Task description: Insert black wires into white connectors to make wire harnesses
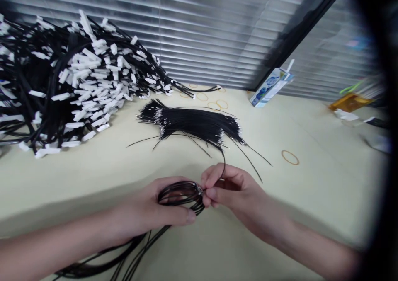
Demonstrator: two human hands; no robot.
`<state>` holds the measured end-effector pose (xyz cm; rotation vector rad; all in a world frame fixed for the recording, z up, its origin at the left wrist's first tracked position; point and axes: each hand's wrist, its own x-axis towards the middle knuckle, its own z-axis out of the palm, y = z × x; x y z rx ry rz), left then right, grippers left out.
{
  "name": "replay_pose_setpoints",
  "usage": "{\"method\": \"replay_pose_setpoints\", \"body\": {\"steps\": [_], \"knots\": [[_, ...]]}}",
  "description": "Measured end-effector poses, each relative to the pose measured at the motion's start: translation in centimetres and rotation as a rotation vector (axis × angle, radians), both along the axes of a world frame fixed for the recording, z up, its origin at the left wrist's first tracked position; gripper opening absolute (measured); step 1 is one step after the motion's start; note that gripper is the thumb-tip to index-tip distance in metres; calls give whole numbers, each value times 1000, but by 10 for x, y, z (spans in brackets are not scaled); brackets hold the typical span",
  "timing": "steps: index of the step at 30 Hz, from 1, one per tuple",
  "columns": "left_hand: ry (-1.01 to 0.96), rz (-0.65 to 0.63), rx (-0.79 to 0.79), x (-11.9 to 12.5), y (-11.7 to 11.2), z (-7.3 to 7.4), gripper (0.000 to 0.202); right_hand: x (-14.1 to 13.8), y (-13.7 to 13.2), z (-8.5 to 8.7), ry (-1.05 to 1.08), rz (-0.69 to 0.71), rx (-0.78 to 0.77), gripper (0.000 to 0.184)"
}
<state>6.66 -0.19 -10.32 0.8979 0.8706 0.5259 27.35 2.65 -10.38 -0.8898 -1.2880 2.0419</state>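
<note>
My left hand (169, 202) is closed around a looped bundle of black cables (182, 187), whose loose lengths trail down toward the lower left. A small pale connector end (199, 188) shows at the right side of the loop. There my right hand (225, 185) pinches a single thin black wire (224, 163) between thumb and fingers, with its tip hidden at the connector. Just beyond my hands lies a flat pile of short black wires (192, 121) with shiny metal ends, a few of them straying out from it.
A big heap of black cables with white connectors (93, 82) fills the left of the table (311, 198). Rubber bands (290, 157) lie scattered about. A blue-white drink carton (270, 87) stands near the window blinds (199, 28). An orange container (350, 102) sits at far right.
</note>
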Motion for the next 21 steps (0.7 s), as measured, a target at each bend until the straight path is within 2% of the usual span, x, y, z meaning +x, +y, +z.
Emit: {"method": "replay_pose_setpoints", "body": {"steps": [7, 16, 21], "knots": [[13, 9, 19, 1, -1, 0, 31, -2, -8, -4, -124, -37, 168, 16], [-1, 50, 39, 0, -3, -3, 45, -5, -7, -5, -135, -70, 99, 21], [18, 47, 47, 1, -1, -4, 33, -3, -7, -8, -157, -89, 185, 18]]}}
